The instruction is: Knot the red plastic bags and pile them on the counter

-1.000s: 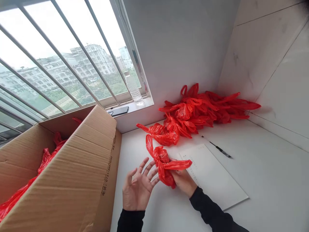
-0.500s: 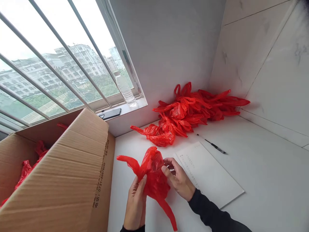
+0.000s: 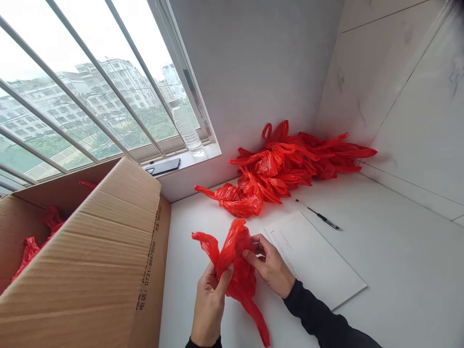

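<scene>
Two-handed over a white tabletop [image 3: 395, 261], below a grey wall [image 3: 253, 63] and near a barred window [image 3: 121, 79]: a red plastic bag [image 3: 242, 276], pinched by the left hand [image 3: 212, 302] and right hand [image 3: 270, 268], both partly closed, thumbs on the plastic. At left, a cardboard box [image 3: 87, 261] printed "电话: 0731-86679299"; at right, a paper pad [image 3: 319, 261], handwriting too small to read; behind, piled red bags [image 3: 286, 164].
</scene>
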Demonstrator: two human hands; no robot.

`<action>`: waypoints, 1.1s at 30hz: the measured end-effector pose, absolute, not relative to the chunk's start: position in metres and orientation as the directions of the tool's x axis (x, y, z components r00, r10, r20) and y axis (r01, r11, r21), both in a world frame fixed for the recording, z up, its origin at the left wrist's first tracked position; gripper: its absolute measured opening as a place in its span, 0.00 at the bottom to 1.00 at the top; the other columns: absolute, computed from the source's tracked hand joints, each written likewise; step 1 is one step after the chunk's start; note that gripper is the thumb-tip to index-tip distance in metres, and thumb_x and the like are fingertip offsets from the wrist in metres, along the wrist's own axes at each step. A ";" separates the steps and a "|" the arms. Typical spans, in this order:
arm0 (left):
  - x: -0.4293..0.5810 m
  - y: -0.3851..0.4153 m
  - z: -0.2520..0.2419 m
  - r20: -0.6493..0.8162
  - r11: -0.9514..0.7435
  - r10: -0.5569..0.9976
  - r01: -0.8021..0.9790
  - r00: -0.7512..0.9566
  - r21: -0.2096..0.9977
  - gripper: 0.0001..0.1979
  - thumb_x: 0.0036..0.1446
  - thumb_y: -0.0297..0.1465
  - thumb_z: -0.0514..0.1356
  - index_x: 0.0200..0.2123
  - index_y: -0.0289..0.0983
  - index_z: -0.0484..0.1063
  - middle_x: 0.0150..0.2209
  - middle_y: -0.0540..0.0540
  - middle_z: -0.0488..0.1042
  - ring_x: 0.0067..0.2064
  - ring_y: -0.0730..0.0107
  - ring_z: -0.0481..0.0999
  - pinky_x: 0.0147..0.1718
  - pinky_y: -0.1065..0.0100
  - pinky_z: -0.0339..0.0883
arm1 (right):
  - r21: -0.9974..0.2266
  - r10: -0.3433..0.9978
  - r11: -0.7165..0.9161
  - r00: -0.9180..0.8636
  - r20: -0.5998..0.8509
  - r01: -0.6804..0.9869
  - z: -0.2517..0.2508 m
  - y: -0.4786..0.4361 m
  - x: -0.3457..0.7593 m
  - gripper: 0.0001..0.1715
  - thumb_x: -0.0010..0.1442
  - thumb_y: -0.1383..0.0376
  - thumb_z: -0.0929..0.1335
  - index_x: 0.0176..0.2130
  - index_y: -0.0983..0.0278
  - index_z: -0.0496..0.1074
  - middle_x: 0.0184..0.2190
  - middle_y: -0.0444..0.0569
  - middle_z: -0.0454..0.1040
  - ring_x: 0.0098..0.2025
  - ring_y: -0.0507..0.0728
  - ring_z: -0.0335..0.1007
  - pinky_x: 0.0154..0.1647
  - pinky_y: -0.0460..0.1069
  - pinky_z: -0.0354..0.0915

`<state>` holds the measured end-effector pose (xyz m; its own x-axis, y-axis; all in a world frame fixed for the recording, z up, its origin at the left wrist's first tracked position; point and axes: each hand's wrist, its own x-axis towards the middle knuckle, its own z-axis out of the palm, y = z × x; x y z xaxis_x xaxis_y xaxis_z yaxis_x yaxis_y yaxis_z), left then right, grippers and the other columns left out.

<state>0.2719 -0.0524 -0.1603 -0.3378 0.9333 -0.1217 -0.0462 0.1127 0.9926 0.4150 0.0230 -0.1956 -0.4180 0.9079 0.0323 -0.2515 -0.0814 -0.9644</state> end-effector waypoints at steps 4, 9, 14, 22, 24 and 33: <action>0.274 -0.051 -0.161 -0.080 0.096 0.916 0.019 -0.392 0.995 0.26 0.56 0.39 0.65 0.57 0.41 0.68 0.50 0.44 0.77 0.50 0.57 0.74 0.46 0.65 0.69 | -0.964 0.905 -0.080 -0.423 0.036 -0.253 -0.196 0.022 0.415 0.13 0.63 0.55 0.68 0.41 0.61 0.68 0.38 0.47 0.75 0.39 0.57 0.71 0.39 0.52 0.68; 0.283 -0.045 -0.157 -0.140 0.152 0.895 -0.005 -0.423 0.988 0.21 0.51 0.42 0.68 0.46 0.38 0.75 0.44 0.43 0.79 0.45 0.54 0.77 0.41 0.62 0.71 | -0.959 0.900 -0.069 -0.432 0.059 -0.276 -0.198 0.022 0.414 0.12 0.64 0.55 0.67 0.40 0.62 0.68 0.34 0.46 0.73 0.39 0.57 0.71 0.40 0.52 0.66; 0.283 -0.040 -0.162 -0.195 0.195 0.845 -0.052 -0.498 0.979 0.16 0.45 0.42 0.71 0.31 0.37 0.76 0.28 0.48 0.79 0.30 0.62 0.74 0.30 0.66 0.69 | -0.953 0.889 -0.076 -0.454 0.070 -0.294 -0.198 0.022 0.415 0.13 0.64 0.55 0.67 0.39 0.62 0.69 0.35 0.46 0.74 0.39 0.57 0.70 0.41 0.52 0.67; 0.271 -0.045 -0.173 -0.235 0.137 0.802 -0.214 -0.550 0.967 0.17 0.44 0.41 0.71 0.35 0.37 0.79 0.32 0.44 0.81 0.38 0.54 0.79 0.39 0.61 0.72 | -0.923 0.876 -0.181 -0.482 0.006 -0.341 -0.201 0.024 0.415 0.18 0.66 0.50 0.62 0.43 0.60 0.69 0.38 0.49 0.74 0.37 0.56 0.70 0.34 0.51 0.69; 0.270 -0.046 -0.174 -0.261 0.138 0.823 -0.268 -0.505 0.954 0.17 0.44 0.40 0.72 0.35 0.36 0.79 0.32 0.44 0.81 0.37 0.53 0.80 0.38 0.61 0.73 | -0.932 0.861 -0.174 -0.508 0.013 -0.319 -0.204 0.025 0.414 0.18 0.64 0.52 0.66 0.49 0.59 0.69 0.42 0.50 0.75 0.41 0.57 0.70 0.37 0.51 0.69; 0.263 -0.046 -0.193 -0.274 0.197 0.855 -0.213 -0.440 0.957 0.18 0.48 0.42 0.70 0.39 0.37 0.78 0.35 0.43 0.80 0.39 0.54 0.79 0.36 0.64 0.73 | -0.923 0.829 -0.171 -0.557 0.055 -0.345 -0.210 0.026 0.412 0.19 0.60 0.56 0.71 0.49 0.61 0.74 0.40 0.49 0.79 0.39 0.57 0.73 0.40 0.51 0.66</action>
<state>0.2633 -0.0463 -0.1929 -0.4405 0.8549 -0.2739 -0.2129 0.1969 0.9570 0.4122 0.0260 -0.2097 -0.5566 0.8289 0.0549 -0.3454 -0.1708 -0.9228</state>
